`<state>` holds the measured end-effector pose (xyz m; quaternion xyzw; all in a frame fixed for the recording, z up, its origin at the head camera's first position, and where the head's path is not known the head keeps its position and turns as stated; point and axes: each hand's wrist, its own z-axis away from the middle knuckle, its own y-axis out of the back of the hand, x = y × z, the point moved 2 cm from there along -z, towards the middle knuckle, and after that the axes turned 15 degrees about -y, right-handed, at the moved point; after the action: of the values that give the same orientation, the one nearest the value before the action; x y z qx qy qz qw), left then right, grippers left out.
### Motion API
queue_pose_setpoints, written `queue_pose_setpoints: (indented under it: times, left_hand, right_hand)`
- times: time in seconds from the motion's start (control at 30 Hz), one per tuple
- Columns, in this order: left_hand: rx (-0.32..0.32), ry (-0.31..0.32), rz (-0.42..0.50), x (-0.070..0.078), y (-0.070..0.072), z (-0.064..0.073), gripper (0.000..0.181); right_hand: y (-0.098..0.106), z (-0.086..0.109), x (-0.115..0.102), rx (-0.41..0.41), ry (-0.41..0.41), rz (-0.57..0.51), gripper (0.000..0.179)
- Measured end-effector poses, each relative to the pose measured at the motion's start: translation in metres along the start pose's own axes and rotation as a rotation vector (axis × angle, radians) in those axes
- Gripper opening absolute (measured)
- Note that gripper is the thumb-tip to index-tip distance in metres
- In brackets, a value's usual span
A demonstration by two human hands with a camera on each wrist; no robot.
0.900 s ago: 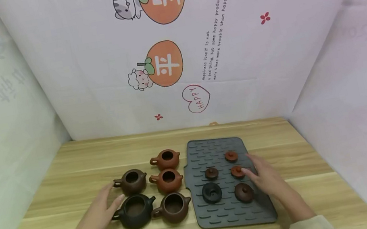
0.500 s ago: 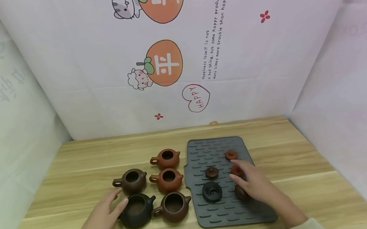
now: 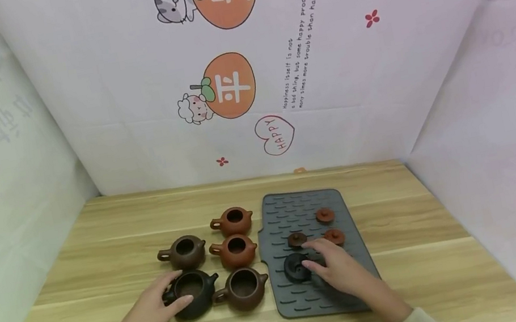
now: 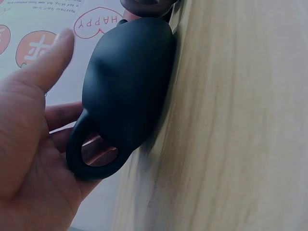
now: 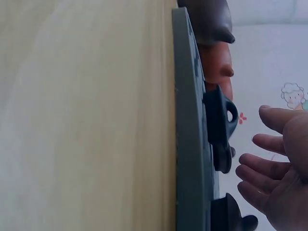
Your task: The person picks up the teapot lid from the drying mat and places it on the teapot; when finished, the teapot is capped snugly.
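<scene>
My left hand (image 3: 146, 314) is at the handle side of a lidless black teapot (image 3: 202, 308), thumb and fingers spread around it. In the left wrist view the thumb stands apart from the pot (image 4: 130, 77) and the fingers pass behind its loop handle (image 4: 77, 156). Over the grey mat, my right hand (image 3: 340, 268) reaches toward a black lid (image 3: 294, 268), fingers loosely bent. The right wrist view has a gap between these fingertips and the lid's ring-shaped knob (image 5: 232, 115). A larger brown lid is hidden under this hand in the head view.
Close beside the black pot stand a dark brown teapot (image 3: 191, 256), two reddish teapots (image 3: 249, 257) and a brown teapot (image 3: 248, 302), all lidless. The ridged mat (image 3: 286, 202) also bears two red lids (image 3: 324, 215) and a small brown lid (image 3: 296, 239). White printed sheets enclose the table.
My right hand has moved left across the mat, from beside the red and brown lids to the black lid. My left hand has shifted right and closer around the black teapot.
</scene>
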<state>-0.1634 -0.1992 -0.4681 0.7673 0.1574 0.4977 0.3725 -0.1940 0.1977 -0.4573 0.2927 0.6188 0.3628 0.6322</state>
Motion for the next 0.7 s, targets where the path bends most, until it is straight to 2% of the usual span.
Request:
queue_pose_setpoints:
  times: [0.23,0.7]
  left_hand:
    - [0.004,-0.01,0.01,-0.003,-0.002,0.001,0.076]
    - [0.008,0.013,0.042,-0.007,-0.002,0.001,0.074]
  right_hand:
    - [-0.01,-0.001,-0.008,-0.033,0.041,0.014,0.036]
    - [-0.016,-0.006,-0.014,0.01,0.096,0.07,0.015]
